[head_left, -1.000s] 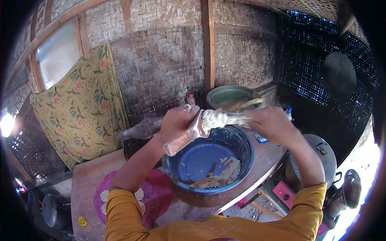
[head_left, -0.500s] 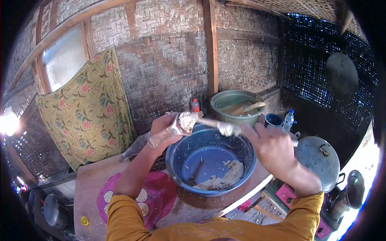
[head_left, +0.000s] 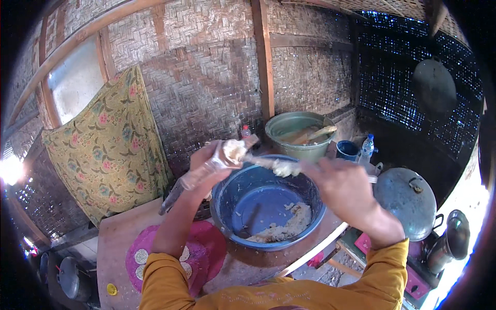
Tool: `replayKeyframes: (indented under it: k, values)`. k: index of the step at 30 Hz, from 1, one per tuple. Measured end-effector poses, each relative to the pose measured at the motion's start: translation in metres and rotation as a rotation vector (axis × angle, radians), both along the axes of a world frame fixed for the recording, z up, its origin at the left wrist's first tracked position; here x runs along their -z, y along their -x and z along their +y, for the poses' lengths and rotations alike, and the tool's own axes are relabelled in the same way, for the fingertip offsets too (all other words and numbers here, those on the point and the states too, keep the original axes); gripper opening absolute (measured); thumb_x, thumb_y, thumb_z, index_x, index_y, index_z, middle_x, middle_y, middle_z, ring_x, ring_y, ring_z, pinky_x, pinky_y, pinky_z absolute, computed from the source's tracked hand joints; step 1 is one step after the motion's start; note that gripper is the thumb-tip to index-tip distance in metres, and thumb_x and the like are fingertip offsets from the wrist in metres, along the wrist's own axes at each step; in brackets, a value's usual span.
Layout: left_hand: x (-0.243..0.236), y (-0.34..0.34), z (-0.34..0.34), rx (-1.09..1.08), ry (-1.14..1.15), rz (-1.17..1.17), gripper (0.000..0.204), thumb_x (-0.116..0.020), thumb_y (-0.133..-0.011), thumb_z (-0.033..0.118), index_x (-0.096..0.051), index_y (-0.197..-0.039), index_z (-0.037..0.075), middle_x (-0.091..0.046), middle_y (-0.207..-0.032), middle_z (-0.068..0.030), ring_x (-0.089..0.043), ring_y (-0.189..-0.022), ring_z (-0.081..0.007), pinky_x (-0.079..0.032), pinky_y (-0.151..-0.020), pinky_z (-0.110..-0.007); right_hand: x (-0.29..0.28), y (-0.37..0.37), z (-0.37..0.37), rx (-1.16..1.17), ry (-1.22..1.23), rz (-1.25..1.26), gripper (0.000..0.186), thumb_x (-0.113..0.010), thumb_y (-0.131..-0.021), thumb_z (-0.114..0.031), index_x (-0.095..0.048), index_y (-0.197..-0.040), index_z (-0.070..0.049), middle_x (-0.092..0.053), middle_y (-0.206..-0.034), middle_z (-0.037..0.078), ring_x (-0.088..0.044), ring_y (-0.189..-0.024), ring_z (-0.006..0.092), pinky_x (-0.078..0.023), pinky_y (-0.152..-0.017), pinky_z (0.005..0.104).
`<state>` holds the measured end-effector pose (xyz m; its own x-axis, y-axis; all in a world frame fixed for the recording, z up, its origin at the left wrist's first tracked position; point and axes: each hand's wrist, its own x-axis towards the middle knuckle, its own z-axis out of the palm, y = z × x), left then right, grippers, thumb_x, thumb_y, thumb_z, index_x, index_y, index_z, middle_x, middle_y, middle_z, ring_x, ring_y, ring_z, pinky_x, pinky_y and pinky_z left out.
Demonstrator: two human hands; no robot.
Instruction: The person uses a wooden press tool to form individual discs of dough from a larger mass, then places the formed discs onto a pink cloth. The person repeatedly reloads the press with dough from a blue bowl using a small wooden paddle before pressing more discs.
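Observation:
My left hand (head_left: 204, 168), wrapped partly in clear plastic, is closed around a lump of pale, sticky dough (head_left: 235, 150) above the blue basin's left rim. In my right hand (head_left: 345, 188) is a thin stick-like tool (head_left: 261, 161) smeared with dough; its pale end sticks out beyond the hand. The tool's tip meets the lump, and a clump of dough (head_left: 285, 168) clings along it. Below both hands stands the blue basin (head_left: 219, 222), with more pale dough (head_left: 289, 225) spread on its bottom at the near right.
A pink mat (head_left: 206, 243) with several round pale patties (head_left: 141, 256) lies at the left, near a small yellow lid (head_left: 112, 289). Behind the basin stand a green bucket (head_left: 279, 124), a blue mug (head_left: 347, 149) and a bottle (head_left: 367, 147). A lidded pot (head_left: 403, 201) is at right.
The tool and my right hand have moved slightly left and down, the tool's tip staying at the lump. My view has shifted slightly.

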<state>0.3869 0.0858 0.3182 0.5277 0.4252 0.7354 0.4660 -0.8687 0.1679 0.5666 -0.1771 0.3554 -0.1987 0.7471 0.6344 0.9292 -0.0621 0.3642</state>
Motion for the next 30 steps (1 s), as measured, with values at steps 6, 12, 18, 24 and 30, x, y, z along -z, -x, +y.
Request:
replayKeyframes:
  k: [6,12,18,24,30]
  values:
    - [-0.007,-0.009,-0.008,-0.087,-0.179,0.051,0.043,-0.076,-0.068,0.041,-0.064,-0.098,0.013,-0.066,-0.089,-0.0076,-0.065,-0.082,-0.0273,-0.053,-0.074,-0.036,-0.002,0.001,0.013,0.038,-0.071,-0.029,0.039,-0.056,-0.076,-0.012,-0.055,-0.115,-0.008,-0.058,-0.078,0.007,-0.062,-0.062,0.0188,-0.049,-0.052,0.0304]
    - [0.002,-0.018,-0.04,0.332,-0.094,0.072,0.051,-0.082,-0.057,0.044,-0.063,-0.09,0.01,-0.062,-0.079,-0.0077,-0.063,-0.072,-0.0265,-0.049,-0.064,-0.034,0.004,0.011,0.027,-0.036,0.086,-0.096,0.039,-0.057,-0.075,-0.01,-0.057,-0.113,-0.011,-0.053,-0.073,0.003,-0.06,-0.066,0.017,-0.048,-0.054,0.0305]
    - [0.008,-0.007,-0.018,0.012,-0.004,0.182,0.043,-0.073,-0.068,0.049,-0.065,-0.098,0.019,-0.065,-0.085,-0.0054,-0.065,-0.079,-0.0265,-0.052,-0.072,-0.038,0.02,-0.003,0.008,-0.024,0.07,-0.048,0.046,-0.058,-0.075,-0.012,-0.057,-0.12,-0.008,-0.059,-0.075,0.005,-0.059,-0.062,0.0155,-0.047,-0.049,0.0296]
    - [-0.012,-0.03,-0.049,0.108,-0.022,-0.065,0.04,-0.071,-0.07,0.044,-0.065,-0.095,0.013,-0.067,-0.093,-0.007,-0.064,-0.085,-0.0262,-0.052,-0.076,-0.036,0.041,-0.002,0.055,-0.315,-0.312,0.61,0.057,-0.056,-0.084,-0.001,-0.04,-0.138,-0.01,-0.055,-0.085,0.019,-0.058,-0.074,0.0384,-0.049,-0.065,0.0406]
    - [-0.002,-0.034,-0.006,-0.073,-0.161,0.077,0.037,-0.067,-0.077,0.035,-0.061,-0.097,0.005,-0.065,-0.094,-0.013,-0.063,-0.087,-0.028,-0.052,-0.077,-0.038,0.101,0.018,0.071,-0.578,-0.235,0.911,0.051,-0.048,-0.09,0.001,-0.038,-0.139,-0.006,-0.055,-0.08,0.018,-0.058,-0.071,0.033,-0.049,-0.065,0.0366]
